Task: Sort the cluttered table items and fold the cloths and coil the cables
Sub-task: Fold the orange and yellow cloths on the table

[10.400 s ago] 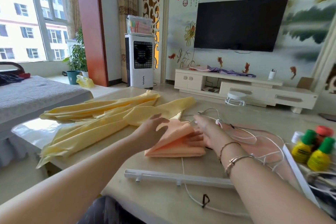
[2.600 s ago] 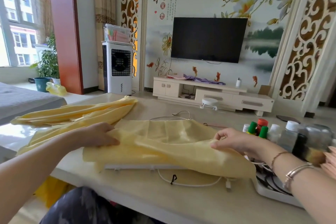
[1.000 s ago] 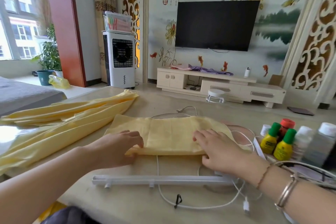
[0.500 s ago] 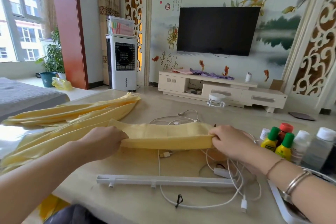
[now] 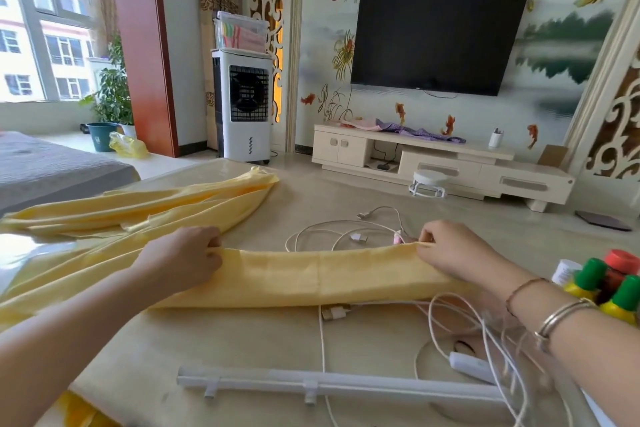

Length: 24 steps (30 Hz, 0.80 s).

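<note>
A folded yellow cloth [image 5: 311,279] lies as a long strip across the middle of the beige table [image 5: 214,340]. My left hand [image 5: 183,262] grips its left end and my right hand [image 5: 450,253] pinches its upper right edge. A second, larger yellow cloth [image 5: 138,208] lies crumpled on the table's left side. White cables [image 5: 346,229] loop behind the strip, and more white cables [image 5: 464,329] tangle in front of it at the right, partly under my right forearm.
A white plastic rail [image 5: 329,386] lies along the near table edge. Small bottles with green and red caps [image 5: 609,282] stand at the right edge. A white adapter [image 5: 474,362] sits among the near cables. Beyond the table are a stool, TV cabinet and air cooler.
Both hands have pulled the strip's far edge toward me, so more of its top face shows. The view has come closer to the table.
</note>
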Each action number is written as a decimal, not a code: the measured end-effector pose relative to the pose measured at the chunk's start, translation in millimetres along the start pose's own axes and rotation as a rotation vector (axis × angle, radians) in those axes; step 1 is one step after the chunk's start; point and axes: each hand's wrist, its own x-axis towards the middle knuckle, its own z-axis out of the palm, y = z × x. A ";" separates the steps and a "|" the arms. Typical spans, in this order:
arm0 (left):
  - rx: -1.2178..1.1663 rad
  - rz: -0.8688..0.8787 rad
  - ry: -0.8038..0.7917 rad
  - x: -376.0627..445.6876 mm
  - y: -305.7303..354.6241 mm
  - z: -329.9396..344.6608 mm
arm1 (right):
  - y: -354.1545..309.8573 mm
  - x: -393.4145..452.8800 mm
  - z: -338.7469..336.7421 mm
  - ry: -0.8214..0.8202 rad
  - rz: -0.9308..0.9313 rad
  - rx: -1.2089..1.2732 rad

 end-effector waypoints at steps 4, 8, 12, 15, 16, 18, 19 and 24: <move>0.022 -0.040 0.062 13.9 0.2 7.6 | 1.9 26.0 20.8 0.034 0.043 -0.040; 0.035 -0.021 0.095 19.0 -0.8 22.7 | 4.2 35.9 35.8 0.045 0.086 -0.096; 0.023 -0.002 0.118 19.5 2.5 27.1 | 11.1 35.2 44.8 0.041 0.078 -0.088; 0.025 0.094 0.207 17.6 20.2 25.5 | 13.9 33.2 44.6 -0.020 0.077 -0.020; -0.042 0.154 0.234 17.7 29.6 26.1 | 14.5 33.0 43.5 -0.045 0.084 0.009; -0.245 0.315 0.193 17.6 52.8 29.4 | 14.7 33.5 41.3 -0.090 0.105 0.059; -0.357 0.404 0.129 16.8 67.6 32.2 | 15.8 32.8 38.7 -0.112 0.123 0.078; -0.528 0.566 -0.109 11.0 124.8 61.2 | 19.0 34.4 30.8 -0.175 0.192 0.090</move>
